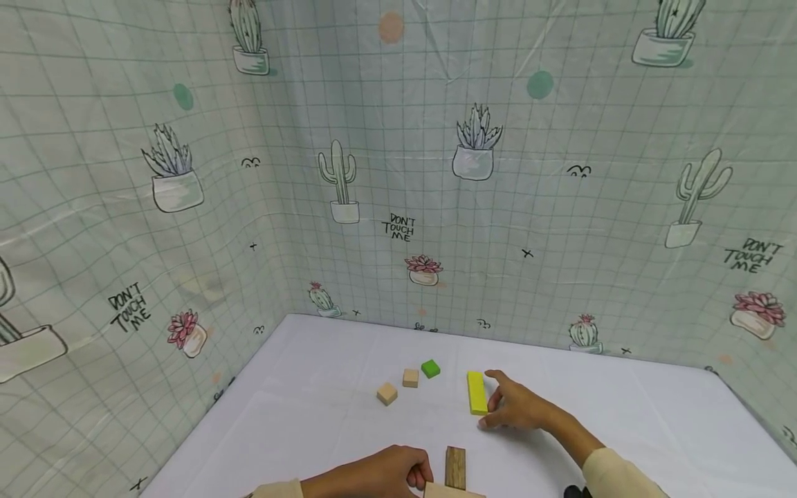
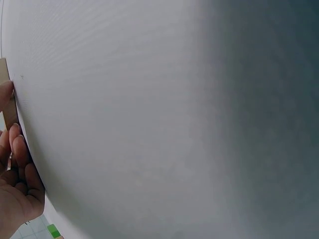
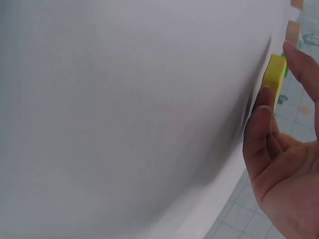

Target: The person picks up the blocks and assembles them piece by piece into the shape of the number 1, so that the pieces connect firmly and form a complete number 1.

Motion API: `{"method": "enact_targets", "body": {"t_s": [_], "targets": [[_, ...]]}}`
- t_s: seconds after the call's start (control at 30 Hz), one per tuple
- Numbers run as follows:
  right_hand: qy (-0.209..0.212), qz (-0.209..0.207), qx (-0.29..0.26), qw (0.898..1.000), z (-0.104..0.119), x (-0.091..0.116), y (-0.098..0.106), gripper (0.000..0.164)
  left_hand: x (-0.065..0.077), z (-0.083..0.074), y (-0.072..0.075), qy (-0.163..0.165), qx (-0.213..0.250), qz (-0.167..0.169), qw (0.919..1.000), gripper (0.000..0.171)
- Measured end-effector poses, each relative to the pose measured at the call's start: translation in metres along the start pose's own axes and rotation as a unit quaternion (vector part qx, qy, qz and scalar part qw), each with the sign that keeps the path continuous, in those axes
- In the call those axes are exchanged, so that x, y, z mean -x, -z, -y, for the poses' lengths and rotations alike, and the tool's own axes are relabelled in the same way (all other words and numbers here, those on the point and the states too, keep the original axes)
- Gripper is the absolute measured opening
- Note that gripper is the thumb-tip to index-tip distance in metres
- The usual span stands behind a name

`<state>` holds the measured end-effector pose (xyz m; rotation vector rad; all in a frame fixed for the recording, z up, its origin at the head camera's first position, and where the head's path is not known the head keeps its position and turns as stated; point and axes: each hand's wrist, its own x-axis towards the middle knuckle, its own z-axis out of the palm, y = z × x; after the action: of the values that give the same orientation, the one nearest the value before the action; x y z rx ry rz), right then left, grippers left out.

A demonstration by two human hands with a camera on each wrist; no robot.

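The left hand is at the bottom of the head view, fingers curled at the left corner of a light wooden block. In the left wrist view, thumb and fingertips pinch this wooden block at the far left edge. A dark brown wooden block lies just beyond it. The right hand is beside a flat yellow block on the table, its index finger stretched towards the far end and thumb near the close end. Fingers also flank the yellow block in the right wrist view; firm contact is unclear.
Two small light wooden cubes and a green block lie left of the yellow block on the white table. A cactus-print sheet hangs behind and to the left. Something black shows by the right sleeve.
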<state>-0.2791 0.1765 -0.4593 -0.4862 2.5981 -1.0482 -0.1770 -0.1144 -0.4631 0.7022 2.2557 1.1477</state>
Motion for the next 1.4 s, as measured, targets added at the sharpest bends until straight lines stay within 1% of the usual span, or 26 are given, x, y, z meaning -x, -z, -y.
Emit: {"method": "enact_targets", "body": {"t_s": [0.4,0.57,0.63,0.97,1.27,1.4], "targets": [[0.018,0.037,-0.016,0.999,-0.008,-0.014,0.010,0.107,0.000,-0.004,0.000,0.032,0.009,0.000,0.9994,0.018],[0.021,0.045,-0.023,0.998,-0.010,-0.018,0.013,0.104,-0.001,-0.003,0.000,0.020,-0.001,0.004,0.9998,0.017],[0.015,0.049,-0.024,0.998,-0.010,-0.019,0.013,0.104,-0.002,-0.003,0.000,0.015,-0.005,0.005,0.9999,0.016],[-0.020,0.065,0.016,0.998,-0.001,-0.026,0.019,0.096,-0.004,-0.002,0.000,0.019,-0.008,0.004,0.9998,0.017],[-0.027,0.072,0.017,0.997,-0.001,-0.029,0.018,0.096,-0.005,-0.001,0.000,0.014,-0.006,0.002,0.9999,0.018],[-0.027,0.072,0.026,0.997,-0.003,-0.031,0.017,0.095,-0.004,-0.001,0.000,0.012,-0.001,0.004,0.9999,0.017]]}}
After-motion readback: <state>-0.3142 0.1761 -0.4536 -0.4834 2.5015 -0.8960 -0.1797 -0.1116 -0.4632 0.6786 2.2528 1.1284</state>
